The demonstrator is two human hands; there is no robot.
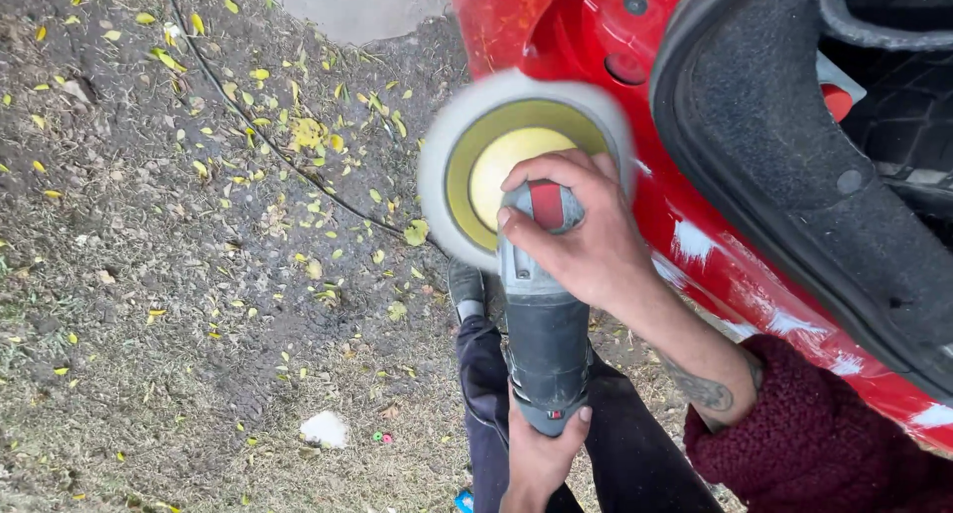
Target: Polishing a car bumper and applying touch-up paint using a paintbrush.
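Your right hand (576, 230): fingers curled together over the head of the grey polisher (541, 315), thumb tip at the red button on top, knuckles toward the car. Wrist bent down, forearm running back to the lower right, tattoo showing, dark red knitted sleeve (824, 444) pushed up.

Your left hand (536, 453): comes up from the bottom edge, fingers wrapped around the tail end of the polisher body, thumb on its right side, fingertips on its left. Both hands clamped on the tool, one at each end.

Polisher held roughly upright in view, head pointing away from you. Its round pad (467, 166), white edge with yellow backing, is blurred and sits just beside the red car body panel (695, 245); you cannot tell whether it touches. White scuffed patches along the panel's lower edge.

Beyond: black rubber seal (774, 146) of the opening above the panel. A dark cable (268, 141) runs across the ground (149, 305), which is dirt and thin grass with scattered yellow leaves. Your dark trouser leg (486, 394) and shoe sit under the tool.
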